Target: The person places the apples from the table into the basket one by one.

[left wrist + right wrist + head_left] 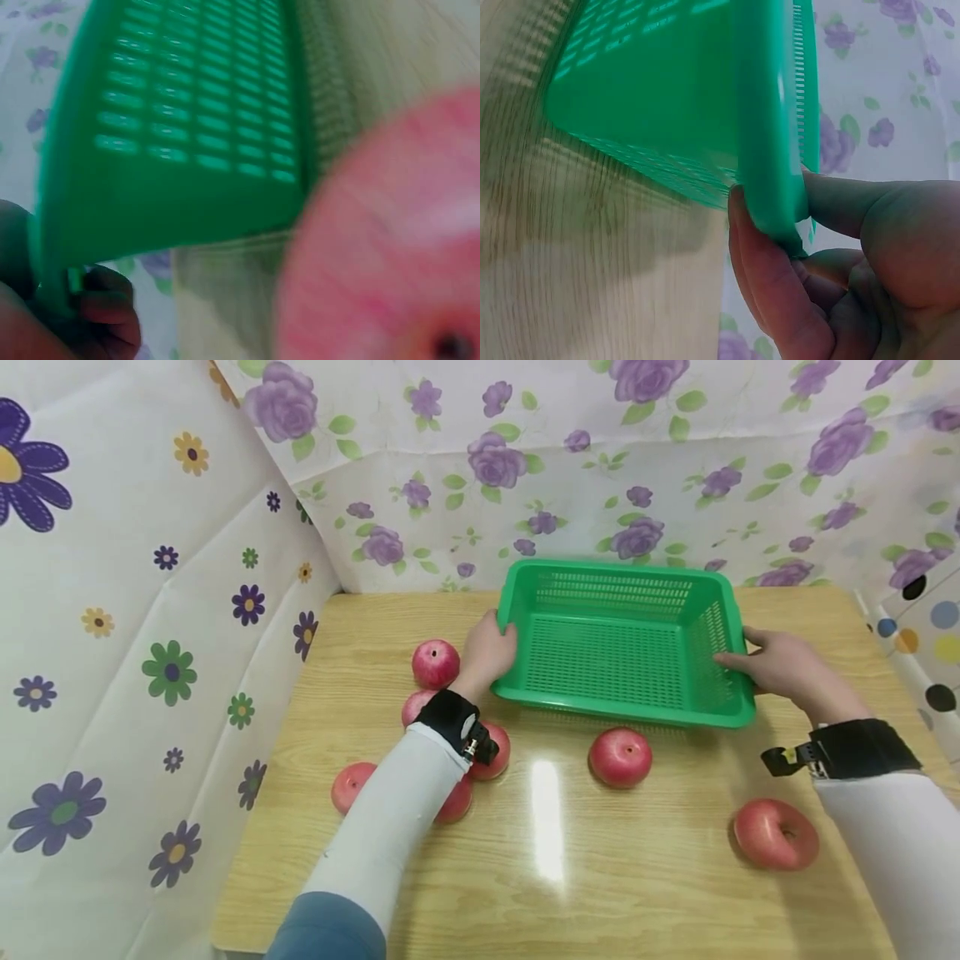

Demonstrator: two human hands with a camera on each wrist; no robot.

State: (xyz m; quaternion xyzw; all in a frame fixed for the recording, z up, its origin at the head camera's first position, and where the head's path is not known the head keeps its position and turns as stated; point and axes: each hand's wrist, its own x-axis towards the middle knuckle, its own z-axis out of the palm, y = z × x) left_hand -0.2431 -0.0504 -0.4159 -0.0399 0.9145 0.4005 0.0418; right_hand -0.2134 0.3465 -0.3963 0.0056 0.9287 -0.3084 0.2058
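A green plastic basket [607, 660] with slotted walls and nothing in it is at the far side of the wooden table. My left hand [489, 647] grips its left rim, and in the left wrist view the fingers [109, 304] curl under that rim. On the opposite side my right hand [783, 668] pinches the right rim, thumb over the inside and fingers [769, 281] along the outer wall. A red apple [436, 663] lies just left of my left hand; it looms large in the left wrist view. Another apple [620, 757] sits in front of the basket.
More apples lie around my left forearm, among them one apple [351, 787] to its left and one apple [491, 752] beside the wrist strap. At the right, an apple [776, 834] rests near my right forearm. Flowered cloth [420, 468] hangs behind the table [645, 877].
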